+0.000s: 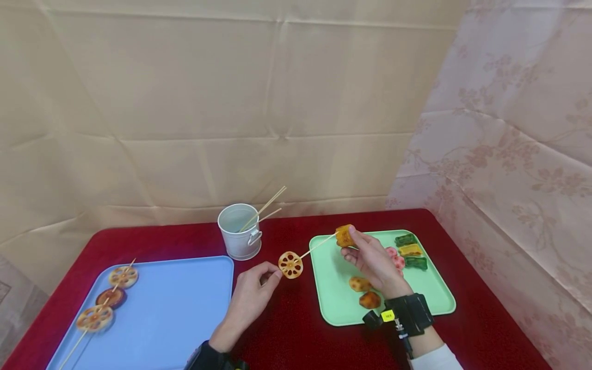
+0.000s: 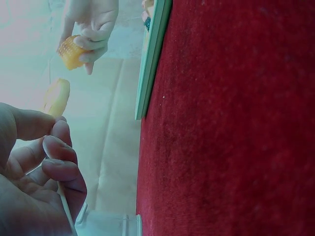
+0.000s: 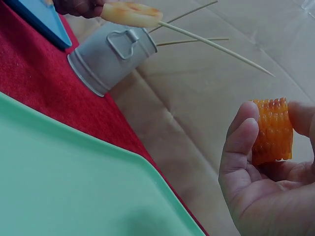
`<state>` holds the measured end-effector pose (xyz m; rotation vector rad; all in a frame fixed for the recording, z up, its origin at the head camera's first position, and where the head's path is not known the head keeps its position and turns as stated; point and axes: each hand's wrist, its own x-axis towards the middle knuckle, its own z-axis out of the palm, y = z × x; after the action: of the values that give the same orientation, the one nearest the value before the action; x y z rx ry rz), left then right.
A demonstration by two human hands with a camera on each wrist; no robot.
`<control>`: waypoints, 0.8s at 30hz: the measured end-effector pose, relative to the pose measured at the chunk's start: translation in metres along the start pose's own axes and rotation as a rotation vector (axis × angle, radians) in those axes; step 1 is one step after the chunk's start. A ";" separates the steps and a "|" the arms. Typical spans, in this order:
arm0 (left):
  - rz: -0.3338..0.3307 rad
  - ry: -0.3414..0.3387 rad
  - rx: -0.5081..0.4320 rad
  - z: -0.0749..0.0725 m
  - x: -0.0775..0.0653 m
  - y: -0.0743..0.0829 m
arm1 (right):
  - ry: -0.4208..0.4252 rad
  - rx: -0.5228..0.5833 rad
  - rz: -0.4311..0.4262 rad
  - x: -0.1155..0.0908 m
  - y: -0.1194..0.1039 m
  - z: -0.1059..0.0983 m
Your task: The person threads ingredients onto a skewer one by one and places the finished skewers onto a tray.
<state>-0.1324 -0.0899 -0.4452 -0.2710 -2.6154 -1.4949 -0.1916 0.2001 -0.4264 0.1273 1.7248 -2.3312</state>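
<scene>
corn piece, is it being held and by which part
Yes, the right hand holds the corn piece by opposite sides, between its fingers.

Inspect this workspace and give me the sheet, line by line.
Surface: dark red cloth tabletop bearing a rectangular blue tray with one filled wooden skewer and a rectangular light green tray with food pieces.
Job's things: round tan lotus-root slice on a thin pale wooden skewer; short yellow corn cylinder; grey metal bucket of skewers.
Clutter: nothing seen.
Hands: left hand holds the skewer; right hand holds the corn, apart from the skewer's tip.
Cables: dark cable at the right wrist's black strap.
Surroundings: plain beige cloth backdrop; pinkish floral cloth at right.
</scene>
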 end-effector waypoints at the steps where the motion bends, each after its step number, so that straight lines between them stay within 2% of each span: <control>1: 0.002 -0.001 0.003 0.000 0.000 0.000 | -0.007 0.008 0.003 0.000 0.000 0.000; 7: 0.016 -0.003 0.008 0.001 0.000 -0.001 | -0.029 0.059 0.017 -0.002 -0.003 0.003; 12: 0.014 -0.003 0.022 0.002 0.000 -0.002 | -0.005 0.073 0.017 -0.003 -0.003 0.003; 17: 0.012 -0.003 0.030 0.003 0.000 -0.002 | 0.008 0.063 0.006 -0.003 -0.003 0.004; 24: 0.014 -0.001 0.038 0.004 0.000 -0.004 | -0.044 0.006 -0.038 -0.004 -0.002 0.002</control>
<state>-0.1333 -0.0882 -0.4504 -0.2863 -2.6342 -1.4389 -0.1884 0.1990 -0.4230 0.0450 1.7141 -2.3479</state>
